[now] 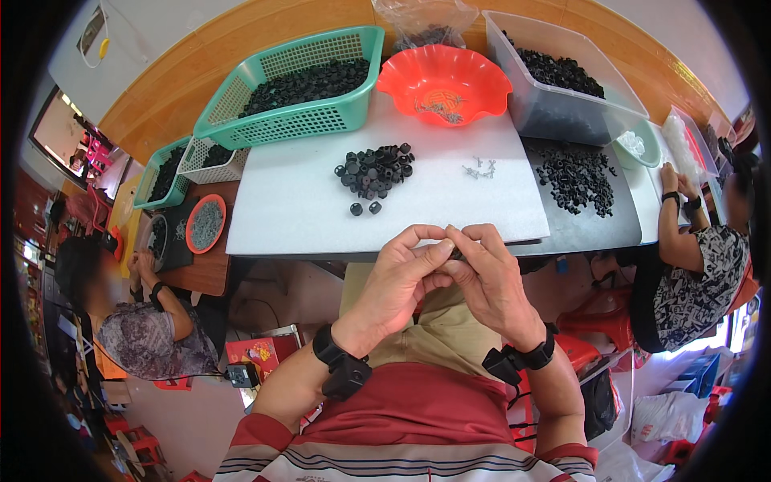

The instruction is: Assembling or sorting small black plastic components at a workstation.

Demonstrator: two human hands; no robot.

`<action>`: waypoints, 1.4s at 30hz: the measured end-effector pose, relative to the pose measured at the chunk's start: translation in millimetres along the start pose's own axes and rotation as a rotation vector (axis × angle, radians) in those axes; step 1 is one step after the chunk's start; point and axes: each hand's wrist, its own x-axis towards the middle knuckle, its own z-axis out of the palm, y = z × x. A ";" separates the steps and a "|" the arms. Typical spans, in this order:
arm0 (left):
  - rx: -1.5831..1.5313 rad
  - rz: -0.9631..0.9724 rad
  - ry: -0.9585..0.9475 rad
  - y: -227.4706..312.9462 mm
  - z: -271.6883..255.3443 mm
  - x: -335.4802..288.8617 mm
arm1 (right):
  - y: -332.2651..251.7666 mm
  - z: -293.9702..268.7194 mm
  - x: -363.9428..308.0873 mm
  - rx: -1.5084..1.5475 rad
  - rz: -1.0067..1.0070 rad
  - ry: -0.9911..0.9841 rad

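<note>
In the head view, the left hand (397,277) and the right hand (490,277) meet just off the near edge of the table (305,209), above the person's lap. Their fingertips pinch together around something very small; a dark speck shows between them, but what it is cannot be told. Both hands are narrowed to a fine pinch, thumbs against forefingers.

On the white sheet, near the middle of the table, lies a pile of black rings (376,170), small, round and dull, with two strays toward the near edge. Just beside it, toward the right, sit a few small metal pins (479,169), pale grey and thin. Behind them stand a red bowl (443,83), a green basket (293,84) and a clear bin (562,76), the last two holding more black pieces. Another heap of black rings (577,177) lies on the dark part of the table at the right.

The piece is held over the lap, not over the table, so a slip of the fingertips would likely drop it to the floor. It looks tiny and smooth, easy to lose from such a light pinch.
</note>
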 end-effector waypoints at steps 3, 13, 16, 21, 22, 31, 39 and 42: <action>0.014 0.005 0.014 -0.4 0.0 1.3 | 0.7 1.1 -0.1 -0.034 0.017 -0.005; -0.052 0.035 0.024 -2.7 -2.5 2.6 | 1.9 10.9 -1.9 0.055 0.034 0.220; -0.104 0.032 0.015 -2.5 -1.3 1.6 | 4.9 16.0 -1.7 0.016 -0.030 0.279; -0.141 0.041 0.003 -2.9 -3.2 -0.3 | 8.7 23.8 -2.2 0.007 -0.070 0.309; -0.131 0.036 0.017 -3.6 -3.7 -0.3 | 8.5 23.8 -2.0 -0.021 -0.078 0.308; -0.103 0.036 0.022 -2.6 -5.9 -3.9 | 14.7 25.5 -2.0 -0.065 -0.158 0.312; 0.150 0.179 0.138 5.3 0.9 -11.5 | 22.8 35.4 -5.8 -0.009 -0.115 0.352; 0.679 0.382 0.334 19.3 -12.0 -15.4 | 24.6 33.9 -6.6 0.065 -0.060 0.352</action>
